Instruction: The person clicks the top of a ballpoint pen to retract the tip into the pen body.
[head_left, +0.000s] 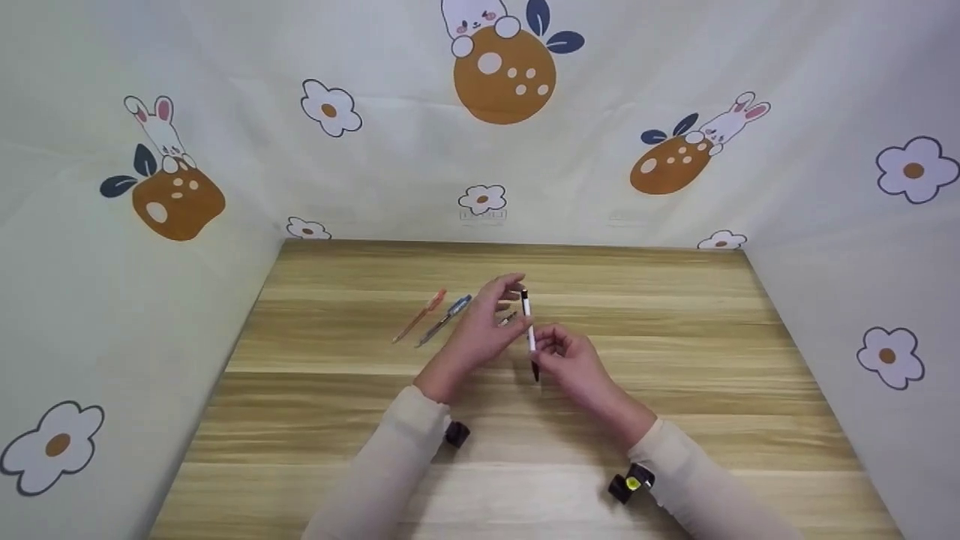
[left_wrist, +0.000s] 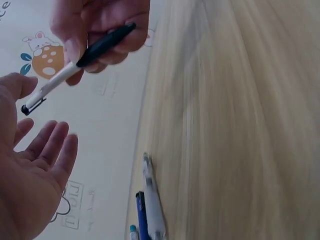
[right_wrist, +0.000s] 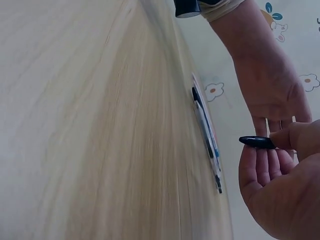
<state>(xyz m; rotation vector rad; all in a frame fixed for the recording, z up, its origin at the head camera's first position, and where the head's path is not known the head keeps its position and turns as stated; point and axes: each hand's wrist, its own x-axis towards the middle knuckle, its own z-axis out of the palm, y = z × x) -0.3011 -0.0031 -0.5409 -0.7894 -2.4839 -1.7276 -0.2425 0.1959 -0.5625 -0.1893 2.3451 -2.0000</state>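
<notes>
In the head view my right hand (head_left: 577, 364) pinches a white pen (head_left: 528, 315) by its black grip, between thumb and curled fingers. The pen is held above the table. My left hand (head_left: 480, 326) is beside the pen's clip end, its fingers spread and relaxed. In the left wrist view the black clip end of the pen (left_wrist: 55, 83) lies near the left thumb, with the left fingers (left_wrist: 59, 147) apart below it. The right wrist view shows the dark front end of the pen (right_wrist: 256, 142) sticking out from the right fingers.
Left of the hands, an orange-red pen (head_left: 421, 315) and a blue pen (head_left: 445, 319) lie on the wooden table (head_left: 315, 420). Another pen (head_left: 508, 318) is partly hidden behind the left hand. Patterned cloth walls (head_left: 405, 165) enclose the table's back and sides.
</notes>
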